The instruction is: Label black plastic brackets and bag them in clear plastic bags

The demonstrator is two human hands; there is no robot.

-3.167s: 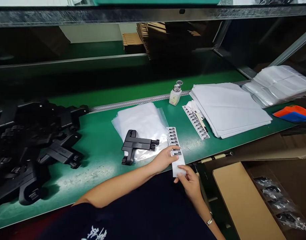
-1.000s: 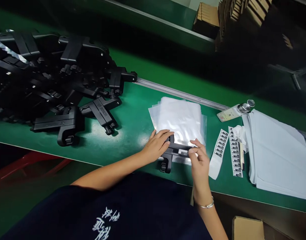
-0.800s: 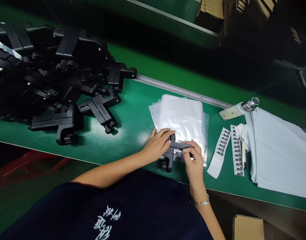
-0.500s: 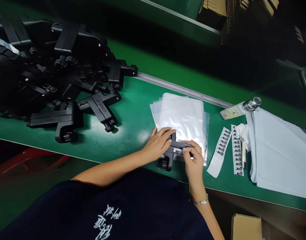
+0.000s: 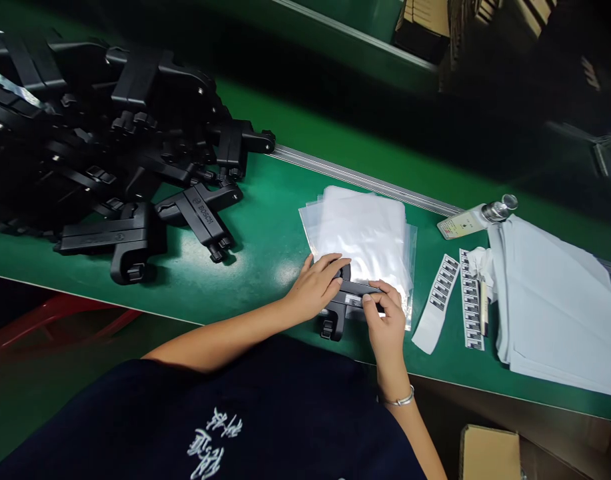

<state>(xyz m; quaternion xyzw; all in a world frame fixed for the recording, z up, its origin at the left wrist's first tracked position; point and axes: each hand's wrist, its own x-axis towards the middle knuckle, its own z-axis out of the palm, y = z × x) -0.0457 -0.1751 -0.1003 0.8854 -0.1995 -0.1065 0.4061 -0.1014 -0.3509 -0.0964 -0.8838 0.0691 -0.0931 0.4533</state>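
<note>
While the left hand [image 5: 318, 287] lies flat, fingers spread, pinning one black plastic T-shaped bracket [image 5: 332, 319] at the green surface's [image 5: 265, 253] near edge, the right hand [image 5: 385, 321] pinches its bar at one small white label [image 5: 355, 301]. Two printed label strips [image 5: 438, 303] lie just right; one stack of clear plastic bags [image 5: 365, 230] sits beneath.

Plastic, film and paper on a smooth green mat

Under our left hand [image 5: 318, 287] and right hand [image 5: 385, 320] we see a matt black plastic part [image 5: 335, 315] on glossy clear film bags [image 5: 365, 230]. The green mat [image 5: 265, 253] has a soft sheen. Left of our hands lie more matt moulded plastic pieces [image 5: 110, 147]. To their right are paper label strips [image 5: 438, 303], matt white sheets [image 5: 550, 300] and a shiny metal bottle cap [image 5: 508, 202].
</note>
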